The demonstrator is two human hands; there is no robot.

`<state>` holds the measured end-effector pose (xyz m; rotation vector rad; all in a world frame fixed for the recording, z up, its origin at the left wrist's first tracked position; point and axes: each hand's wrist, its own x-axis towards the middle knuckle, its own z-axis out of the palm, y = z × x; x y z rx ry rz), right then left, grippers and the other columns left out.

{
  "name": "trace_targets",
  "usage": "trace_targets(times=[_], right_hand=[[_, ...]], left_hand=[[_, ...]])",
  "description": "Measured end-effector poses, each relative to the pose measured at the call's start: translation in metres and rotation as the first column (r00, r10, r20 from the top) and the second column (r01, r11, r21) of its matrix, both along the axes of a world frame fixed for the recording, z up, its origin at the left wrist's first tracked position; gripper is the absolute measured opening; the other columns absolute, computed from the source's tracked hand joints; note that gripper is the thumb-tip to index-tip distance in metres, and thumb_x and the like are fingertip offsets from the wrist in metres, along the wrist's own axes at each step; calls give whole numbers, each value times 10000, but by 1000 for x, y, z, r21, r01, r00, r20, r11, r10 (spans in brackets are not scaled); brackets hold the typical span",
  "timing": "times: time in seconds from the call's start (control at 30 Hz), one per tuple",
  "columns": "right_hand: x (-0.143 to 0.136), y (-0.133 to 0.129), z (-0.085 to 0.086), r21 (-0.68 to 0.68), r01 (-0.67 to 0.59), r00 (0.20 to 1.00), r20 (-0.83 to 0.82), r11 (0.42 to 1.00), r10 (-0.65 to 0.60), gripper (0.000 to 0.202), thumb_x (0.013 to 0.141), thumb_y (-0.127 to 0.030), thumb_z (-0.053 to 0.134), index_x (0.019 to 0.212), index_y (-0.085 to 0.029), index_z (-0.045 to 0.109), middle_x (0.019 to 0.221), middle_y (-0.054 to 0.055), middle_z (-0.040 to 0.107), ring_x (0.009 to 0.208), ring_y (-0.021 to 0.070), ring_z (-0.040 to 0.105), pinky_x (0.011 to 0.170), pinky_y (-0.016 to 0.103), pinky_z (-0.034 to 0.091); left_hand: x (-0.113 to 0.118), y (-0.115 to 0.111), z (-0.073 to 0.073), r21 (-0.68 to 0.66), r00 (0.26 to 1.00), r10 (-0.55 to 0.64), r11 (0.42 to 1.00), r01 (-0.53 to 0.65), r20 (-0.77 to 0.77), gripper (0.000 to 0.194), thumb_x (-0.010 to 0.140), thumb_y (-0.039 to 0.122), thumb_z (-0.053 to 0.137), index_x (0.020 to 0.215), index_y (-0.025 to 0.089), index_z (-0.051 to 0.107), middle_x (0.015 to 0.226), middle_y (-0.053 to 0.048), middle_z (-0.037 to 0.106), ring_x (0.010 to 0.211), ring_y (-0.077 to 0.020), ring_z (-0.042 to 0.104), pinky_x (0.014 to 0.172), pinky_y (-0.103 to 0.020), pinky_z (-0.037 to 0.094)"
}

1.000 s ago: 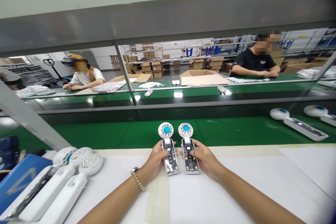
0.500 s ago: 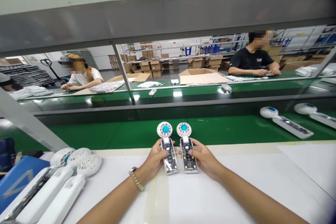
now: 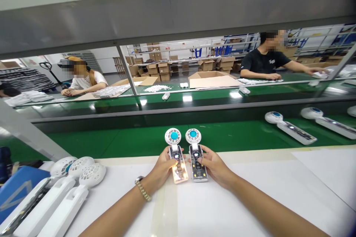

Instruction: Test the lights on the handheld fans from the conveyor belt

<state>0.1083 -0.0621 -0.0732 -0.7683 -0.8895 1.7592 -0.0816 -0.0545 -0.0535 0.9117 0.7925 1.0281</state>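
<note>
The person's left hand [image 3: 162, 166] wraps the clear handle of the left fan [image 3: 175, 157], thumb laid on top, while the right hand [image 3: 213, 166] grips the right fan [image 3: 195, 156] the same way. Both fans lie flat on the white surface [image 3: 250, 192], side by side and nearly touching, their round white heads with blue hubs jutting over the edge toward the green conveyor belt [image 3: 236, 135]. The lower part of the left fan's handle glows warm orange — the right one shows no such glow.

The risks here look modest but real. With the heads hanging past the surface's edge, a push forward could tip either fan onto the belt, where two more fans [image 3: 289, 129] already lie. The handles sit so close that a sideways slip of a thumb could knock one unit against the other. A thumb pressing off-centre on the exposed board inside the clear casing might also miss its button or skew the handle. At the left, the stacked white fans [image 3: 69, 189] lie well apart — unlikely to interfere.
</note>
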Motion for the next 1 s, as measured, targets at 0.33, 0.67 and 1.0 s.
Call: trace_targets(times=[0.33,0.67,1.0], right_hand=[[-1,-2,5,0,33,997,70,999,-33,555,640,-224,705,1138,-205,460,936,61,644,844,227,619,777,372,455],[0,-4,7,41,-9,999,49,999,7,511,655,-250,707,1120,-214,496,975,68,634,905,251,609,817,397,447],[1,-4,14,45,-45,999,32,998,44,484,645,-248,716,1086,-209,521,920,54,641,880,251,613,813,403,447]], left_hand=[[1,-1,3,-3,999,-47,999,47,-5,472,616,138,692,1032,154,469,1006,-124,610,882,-268,615,743,-360,472],[3,-2,8,-17,1000,-21,1000,20,-19,475,584,134,709,1003,157,487,977,-110,611,885,-257,604,756,-354,452],[0,-1,6,-48,999,-44,998,43,-19,436,592,96,670,995,160,519,929,-97,626,903,-258,597,783,-365,440]])
